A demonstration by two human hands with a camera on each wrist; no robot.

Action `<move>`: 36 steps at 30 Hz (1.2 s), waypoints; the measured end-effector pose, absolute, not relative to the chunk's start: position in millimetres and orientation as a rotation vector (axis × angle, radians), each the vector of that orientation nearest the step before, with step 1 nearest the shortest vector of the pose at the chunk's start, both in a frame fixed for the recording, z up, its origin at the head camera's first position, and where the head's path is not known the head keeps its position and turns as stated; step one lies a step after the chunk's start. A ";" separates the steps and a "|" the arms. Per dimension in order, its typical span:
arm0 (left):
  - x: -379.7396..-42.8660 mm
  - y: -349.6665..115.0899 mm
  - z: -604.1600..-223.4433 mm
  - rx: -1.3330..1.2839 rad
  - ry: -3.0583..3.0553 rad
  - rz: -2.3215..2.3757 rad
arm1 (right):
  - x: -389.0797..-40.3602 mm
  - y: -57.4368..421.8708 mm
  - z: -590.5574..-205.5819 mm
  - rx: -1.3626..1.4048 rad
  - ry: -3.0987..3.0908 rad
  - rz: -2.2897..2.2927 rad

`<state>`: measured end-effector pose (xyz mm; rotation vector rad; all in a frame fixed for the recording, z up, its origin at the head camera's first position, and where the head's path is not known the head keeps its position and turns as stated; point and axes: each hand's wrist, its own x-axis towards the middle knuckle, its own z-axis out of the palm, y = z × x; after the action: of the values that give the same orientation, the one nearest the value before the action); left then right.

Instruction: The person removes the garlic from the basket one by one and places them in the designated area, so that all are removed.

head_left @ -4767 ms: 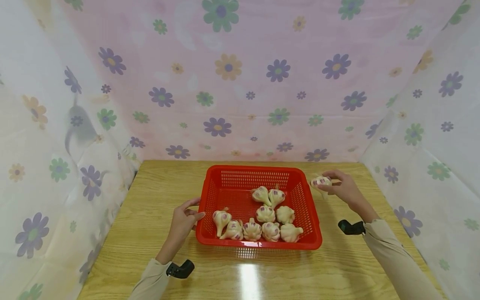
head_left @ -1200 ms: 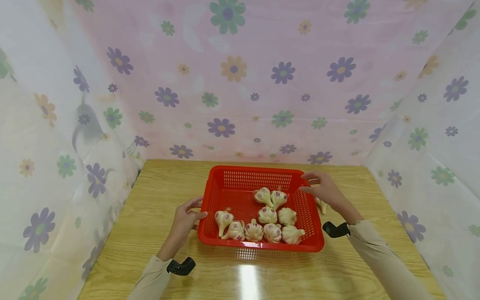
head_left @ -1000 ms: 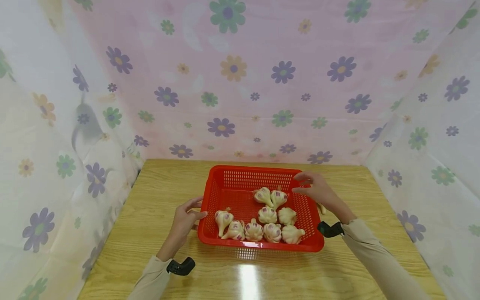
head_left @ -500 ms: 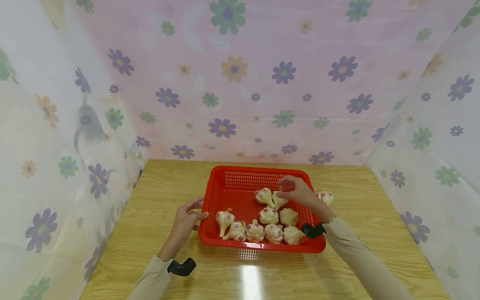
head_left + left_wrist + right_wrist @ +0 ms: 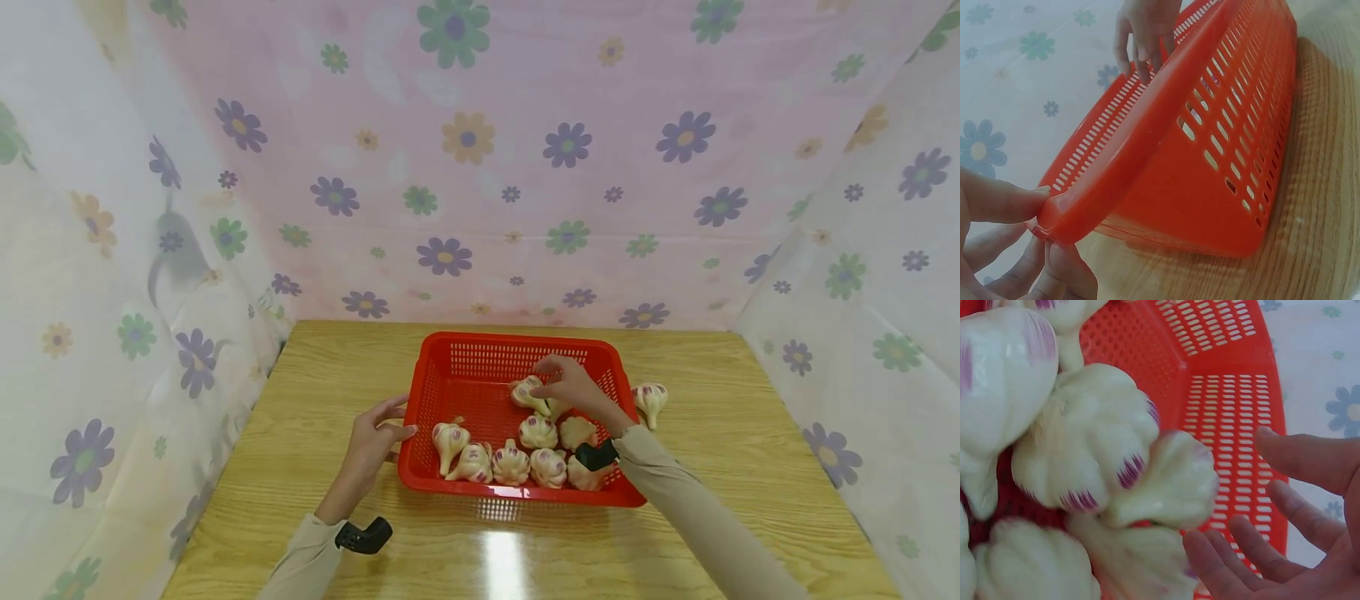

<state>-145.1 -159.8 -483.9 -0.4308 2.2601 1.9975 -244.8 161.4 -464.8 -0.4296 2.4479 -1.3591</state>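
Observation:
A red perforated plastic basket [image 5: 517,337] holds several white garlic bulbs [image 5: 510,463] with purple streaks. My left hand [image 5: 372,437] pinches the basket's left rim between thumb and fingers, which the left wrist view shows close up at the rim corner [image 5: 1066,215]. Inside the basket, my right hand [image 5: 576,393] hovers over the two rear bulbs, its thumb and fingers spread apart around nothing. It partly covers one of them, while the other bulb [image 5: 528,395] lies just left of its fingertips. In the right wrist view that hand [image 5: 1316,550] is beside several bulbs [image 5: 1091,437].
One garlic bulb [image 5: 650,402] lies on the wooden table [image 5: 330,367], just right of the basket. Flower-print cloth [image 5: 510,192] encloses the table at the back and both sides. Each wrist wears a black camera mount [image 5: 365,536].
My right hand has let go of a garlic bulb on the table right of the basket, then moved left over the bulbs inside. The left hand stays at the rim.

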 end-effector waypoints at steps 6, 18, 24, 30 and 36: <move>-144.9 -160.5 -485.0 -0.435 2.257 2.004 | -247.6 146.1 -477.9 -0.332 2.479 -1.288; -144.5 -159.9 -485.9 -0.417 2.257 2.019 | -244.0 121.9 -488.3 -0.310 2.465 -1.210; -142.8 -159.3 -485.7 -0.417 2.254 2.021 | -246.8 116.0 -492.0 -0.382 2.490 -1.121; -142.5 -158.9 -486.2 -0.426 2.247 2.022 | -245.0 108.5 -489.9 -0.440 2.491 -1.068; -143.3 -159.4 -486.4 -0.431 2.261 2.021 | -243.9 102.5 -491.7 -0.545 2.515 -1.025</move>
<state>-143.3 -159.4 -486.4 -0.4306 2.2612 2.0212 -243.9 102.5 -491.7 -0.5445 2.5148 -1.0249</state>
